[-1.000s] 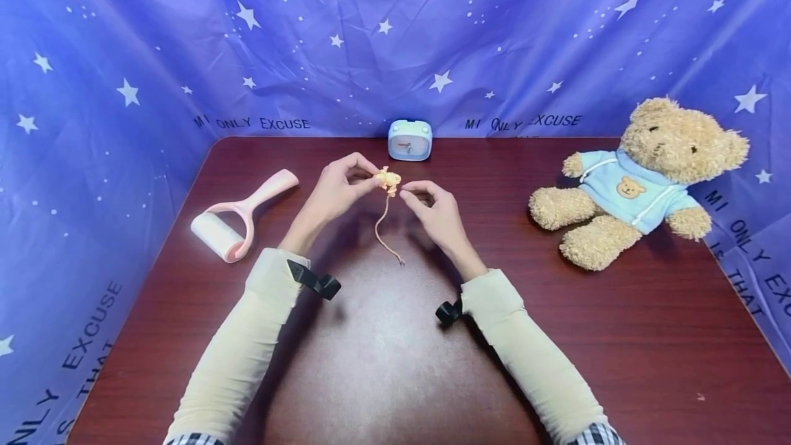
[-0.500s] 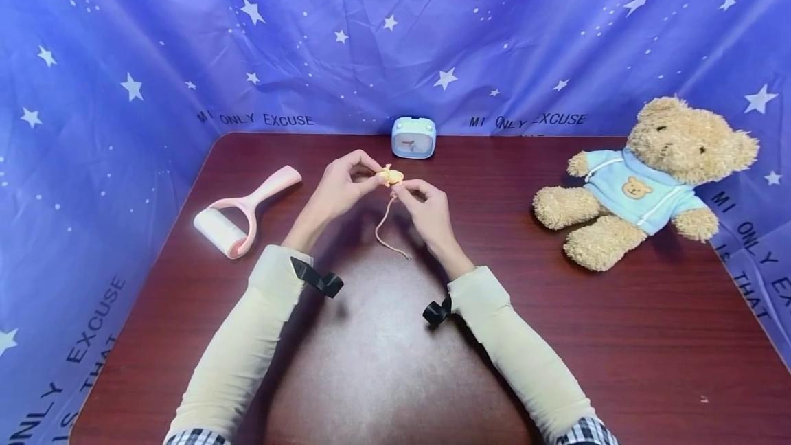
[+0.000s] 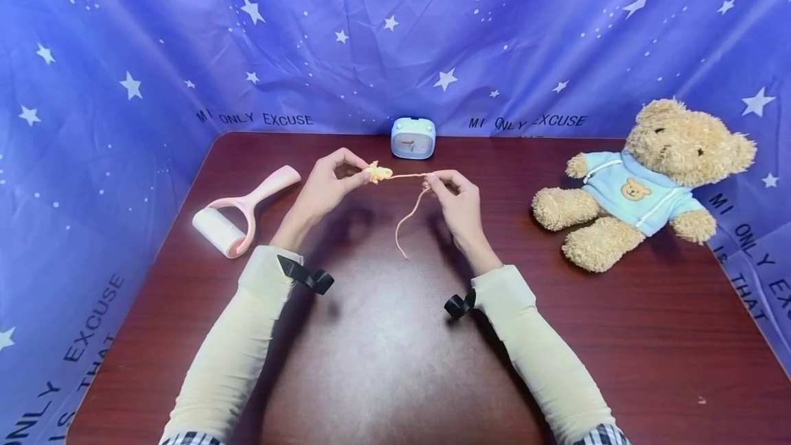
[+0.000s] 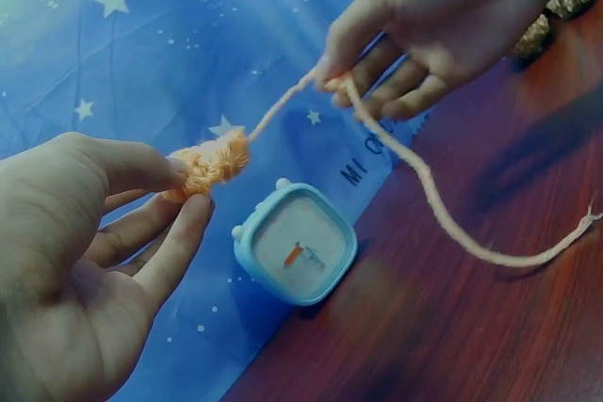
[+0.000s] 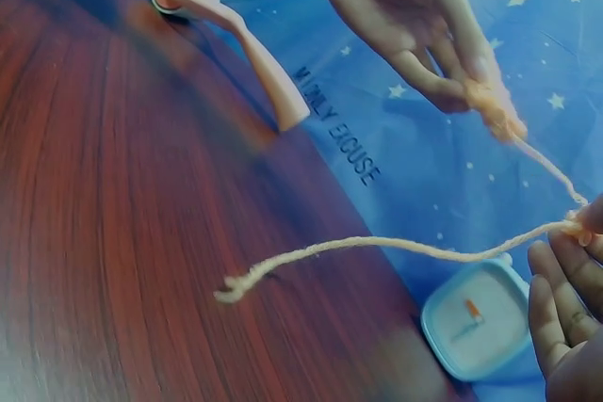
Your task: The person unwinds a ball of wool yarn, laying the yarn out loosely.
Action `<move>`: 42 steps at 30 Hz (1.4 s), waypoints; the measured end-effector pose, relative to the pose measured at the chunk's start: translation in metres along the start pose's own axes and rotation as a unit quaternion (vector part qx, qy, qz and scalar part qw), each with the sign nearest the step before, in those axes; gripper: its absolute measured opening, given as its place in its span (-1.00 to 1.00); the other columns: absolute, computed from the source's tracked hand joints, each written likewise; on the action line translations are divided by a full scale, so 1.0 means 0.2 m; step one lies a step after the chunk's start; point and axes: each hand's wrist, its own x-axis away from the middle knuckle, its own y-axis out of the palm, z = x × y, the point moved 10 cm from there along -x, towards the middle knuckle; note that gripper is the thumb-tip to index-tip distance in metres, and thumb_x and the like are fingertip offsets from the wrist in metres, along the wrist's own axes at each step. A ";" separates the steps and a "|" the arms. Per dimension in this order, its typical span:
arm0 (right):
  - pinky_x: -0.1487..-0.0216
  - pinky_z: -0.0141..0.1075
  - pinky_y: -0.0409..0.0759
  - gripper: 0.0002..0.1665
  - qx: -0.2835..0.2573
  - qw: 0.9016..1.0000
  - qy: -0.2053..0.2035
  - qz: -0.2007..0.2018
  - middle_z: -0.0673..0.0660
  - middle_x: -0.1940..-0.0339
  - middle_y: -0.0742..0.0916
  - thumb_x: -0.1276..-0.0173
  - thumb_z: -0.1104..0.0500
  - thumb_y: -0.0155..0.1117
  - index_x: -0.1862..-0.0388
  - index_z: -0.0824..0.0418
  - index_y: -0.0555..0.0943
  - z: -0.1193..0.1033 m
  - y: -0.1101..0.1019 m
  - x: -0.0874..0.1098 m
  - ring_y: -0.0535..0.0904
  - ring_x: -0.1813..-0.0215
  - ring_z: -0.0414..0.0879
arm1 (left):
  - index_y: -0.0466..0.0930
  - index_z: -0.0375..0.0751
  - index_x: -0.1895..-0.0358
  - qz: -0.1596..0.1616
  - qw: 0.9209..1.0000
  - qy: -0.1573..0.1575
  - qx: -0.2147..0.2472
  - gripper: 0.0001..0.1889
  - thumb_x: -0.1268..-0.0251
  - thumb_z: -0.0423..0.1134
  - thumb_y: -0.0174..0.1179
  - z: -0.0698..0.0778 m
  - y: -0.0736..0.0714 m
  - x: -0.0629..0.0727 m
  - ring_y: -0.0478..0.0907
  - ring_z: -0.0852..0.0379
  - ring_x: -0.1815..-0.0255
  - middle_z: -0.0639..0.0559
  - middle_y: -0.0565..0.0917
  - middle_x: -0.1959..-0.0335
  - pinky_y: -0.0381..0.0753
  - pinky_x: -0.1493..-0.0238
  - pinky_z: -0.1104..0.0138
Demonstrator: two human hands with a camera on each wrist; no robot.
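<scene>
Between thumb and fingertips, my left hand [image 3: 326, 187] pinches a small orange-yellow piece [image 3: 380, 172] that looks crocheted or knotted from yarn. A peach yarn cord [image 4: 421, 176] runs from this piece across to my right hand [image 3: 460, 208], which pinches it between thumb and finger. The stretch between the hands is nearly straight. Below the right fingertips the loose end hangs in a curve, with a knot and frayed tip visible in the right wrist view. A small bump of yarn sits at the right fingertips, partly hidden by them.
A blue alarm clock [image 3: 413, 138] stands at the back of the dark red table [image 3: 371, 362]. On the left lies a pink-handled lint roller [image 3: 247, 208]. A teddy bear [image 3: 636, 187] in a blue hoodie sits on the right. A starry blue curtain [image 3: 346, 74] hangs behind.
The right hand first came up to the yarn piece and took hold of the cord, then moved right, drawing it straight. The left hand shifted slightly left with the piece.
</scene>
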 end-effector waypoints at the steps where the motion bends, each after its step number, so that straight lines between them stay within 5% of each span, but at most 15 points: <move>1: 0.28 -0.49 0.64 -0.76 0.000 1.000 0.000 0.003 0.00 0.48 0.72 -0.30 0.28 0.28 0.19 0.49 0.60 0.00 -0.02 0.00 0.65 0.37 -0.22 | 0.53 -0.46 0.13 0.003 1.000 0.002 0.004 -0.79 -0.21 -0.43 0.26 -0.01 -0.01 0.00 0.61 0.23 0.25 -0.06 0.62 0.25 0.66 0.13 0.45; 16: 0.14 -0.35 0.66 -0.82 0.009 0.997 -0.030 0.075 -0.02 0.50 0.74 -0.27 0.27 0.32 0.26 0.41 0.65 -0.07 -0.32 -0.04 0.66 0.39 -0.22 | 0.52 -0.48 0.13 0.025 1.000 -0.007 0.007 -0.78 -0.20 -0.45 0.26 -0.03 -0.10 0.02 0.62 0.26 0.30 0.01 0.62 0.28 0.68 0.13 0.38; 24: 0.15 -0.42 0.64 -0.96 -0.027 0.993 -0.037 0.105 0.01 0.53 0.73 -0.26 0.32 0.31 0.36 0.28 0.69 -0.11 -0.45 -0.06 0.66 0.43 -0.21 | 0.52 -0.46 0.14 0.030 1.000 -0.007 0.002 -0.79 -0.19 -0.45 0.26 -0.04 -0.12 0.02 0.62 0.27 0.31 0.06 0.62 0.30 0.67 0.18 0.43; 42: 0.22 -0.36 0.69 -0.94 -0.101 0.976 -0.058 0.183 0.11 0.51 0.73 -0.24 0.41 0.29 0.42 0.36 0.66 -0.27 -0.75 -0.11 0.66 0.42 -0.13 | 0.52 -0.46 0.13 0.034 0.999 -0.009 -0.005 -0.79 -0.21 -0.44 0.25 -0.05 -0.15 0.01 0.63 0.26 0.31 0.06 0.63 0.30 0.68 0.19 0.45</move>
